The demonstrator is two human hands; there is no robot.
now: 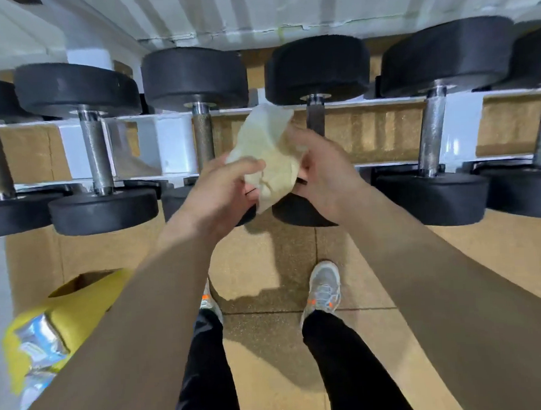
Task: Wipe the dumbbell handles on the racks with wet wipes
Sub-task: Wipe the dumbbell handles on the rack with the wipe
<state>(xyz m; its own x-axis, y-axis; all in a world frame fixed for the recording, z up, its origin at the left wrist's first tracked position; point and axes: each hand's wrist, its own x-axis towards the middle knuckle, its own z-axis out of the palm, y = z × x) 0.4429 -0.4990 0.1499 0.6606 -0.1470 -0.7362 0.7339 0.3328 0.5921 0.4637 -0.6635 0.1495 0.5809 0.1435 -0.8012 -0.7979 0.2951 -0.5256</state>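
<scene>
Between both hands' fingers [245,167]: a wet wipe [268,148].

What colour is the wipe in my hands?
Pale cream-white wipe, seen in the head view.

This was a gym's free-weight area: a row of black round-headed dumbbells [193,80] with knurled chrome handles [96,148] lay across a white steel rack [172,144]. Speckled rubber floor tiles [270,346] ran beneath it, a corrugated white wall [252,8] stood behind, and the person wore trainers [323,288].
</scene>
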